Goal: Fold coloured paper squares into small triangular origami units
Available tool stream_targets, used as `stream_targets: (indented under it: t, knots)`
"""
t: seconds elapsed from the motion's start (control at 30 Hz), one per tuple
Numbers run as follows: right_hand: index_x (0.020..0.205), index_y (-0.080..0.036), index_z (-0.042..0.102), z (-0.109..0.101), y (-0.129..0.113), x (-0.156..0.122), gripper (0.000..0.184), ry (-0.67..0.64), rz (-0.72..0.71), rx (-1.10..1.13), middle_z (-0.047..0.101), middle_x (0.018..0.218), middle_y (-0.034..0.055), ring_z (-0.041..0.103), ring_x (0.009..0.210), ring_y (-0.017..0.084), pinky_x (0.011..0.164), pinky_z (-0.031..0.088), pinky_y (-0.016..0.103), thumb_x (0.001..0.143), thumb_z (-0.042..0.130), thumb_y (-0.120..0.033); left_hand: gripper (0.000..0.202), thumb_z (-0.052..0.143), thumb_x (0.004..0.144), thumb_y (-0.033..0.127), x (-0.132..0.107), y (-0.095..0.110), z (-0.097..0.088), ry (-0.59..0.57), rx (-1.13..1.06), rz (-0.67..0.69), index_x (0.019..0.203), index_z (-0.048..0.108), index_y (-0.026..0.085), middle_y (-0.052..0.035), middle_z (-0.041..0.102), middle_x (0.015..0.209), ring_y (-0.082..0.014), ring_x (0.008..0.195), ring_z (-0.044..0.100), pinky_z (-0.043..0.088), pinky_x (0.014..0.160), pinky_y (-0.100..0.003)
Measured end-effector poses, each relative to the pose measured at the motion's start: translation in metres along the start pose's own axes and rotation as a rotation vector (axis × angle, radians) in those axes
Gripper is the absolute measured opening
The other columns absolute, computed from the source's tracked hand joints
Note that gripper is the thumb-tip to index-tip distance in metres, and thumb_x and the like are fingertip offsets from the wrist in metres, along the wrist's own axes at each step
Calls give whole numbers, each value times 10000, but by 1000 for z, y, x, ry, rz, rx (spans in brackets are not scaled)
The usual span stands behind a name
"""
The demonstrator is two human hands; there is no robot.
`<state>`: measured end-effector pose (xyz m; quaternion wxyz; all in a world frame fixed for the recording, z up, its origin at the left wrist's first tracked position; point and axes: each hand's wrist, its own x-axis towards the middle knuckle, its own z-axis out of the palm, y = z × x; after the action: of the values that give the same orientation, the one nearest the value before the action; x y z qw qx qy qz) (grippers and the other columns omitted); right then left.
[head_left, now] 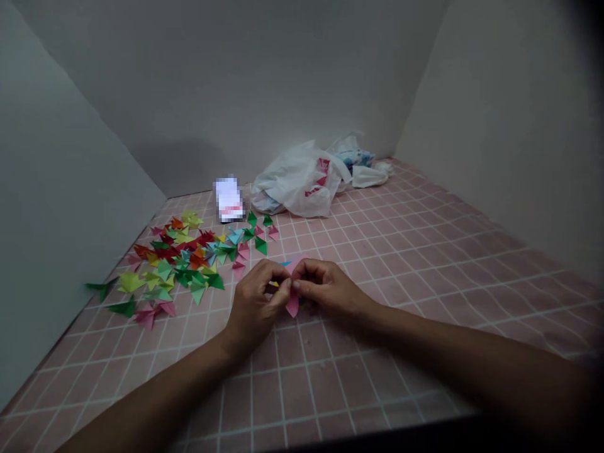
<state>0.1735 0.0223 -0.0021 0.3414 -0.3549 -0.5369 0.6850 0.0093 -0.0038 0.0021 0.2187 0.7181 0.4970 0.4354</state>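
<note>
Two hands pinch one pink paper (293, 306) just above the table (377, 251): left hand (255, 305) and right hand (328, 290) both grip it by fingertips. Thin, light, easily creased, I judge; hold its edges. Beyond, leftward, lie folded pieces (184, 258), farther a bag (297, 182).

left hand (255, 305), right hand (325, 289) pinching pink paper (292, 305), folded pieces (189, 258) nearby

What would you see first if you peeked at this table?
The bright heap of folded paper pieces, red, green, yellow and pink, on the left. In the middle, the left hand and right hand pinch a pink paper together. A white plastic bag lies at the back.
</note>
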Motion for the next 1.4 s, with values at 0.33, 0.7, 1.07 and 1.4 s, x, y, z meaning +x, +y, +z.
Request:
stream_targets:
  t: [0.33, 0.7, 1.07, 1.4]
  knots:
    - [731, -194, 522, -6, -5, 3, 119, -2, -305, -504, 584, 762, 18, 519, 735, 154, 685, 387, 295, 831, 552, -138, 79, 575, 826, 129, 0, 0, 0, -27, 5, -29, 782, 605, 187, -9, 602, 792, -130, 705, 584, 479, 608, -222]
    - [637, -182, 495, 2, -4, -4, 279, 42, -182, -568, 452, 601, -32, 396, 583, 113, 555, 277, 269, 874, 582, -300, 75, 552, 853, 120, 6, -3, -5, 158, 128, 31, 820, 577, 181, -39, 625, 895, -143, 795, 615, 501, 631, -223]
    - [696, -195, 488, -2, -3, -2, 115, 254, -290, -608, 528, 634, -22, 464, 577, 120, 550, 319, 260, 766, 532, -115, 90, 544, 853, 85, 0, -3, -2, 148, 235, 136, 835, 572, 168, -9, 595, 794, -106, 662, 580, 507, 582, -197]
    - [884, -194, 604, -3, -1, -4, 174, 249, -443, -586, 558, 652, -32, 494, 564, 109, 562, 370, 248, 805, 490, -89, 42, 562, 846, 151, -1, 0, -1, 158, 123, -41, 847, 593, 178, 3, 622, 767, -109, 633, 613, 505, 556, -198]
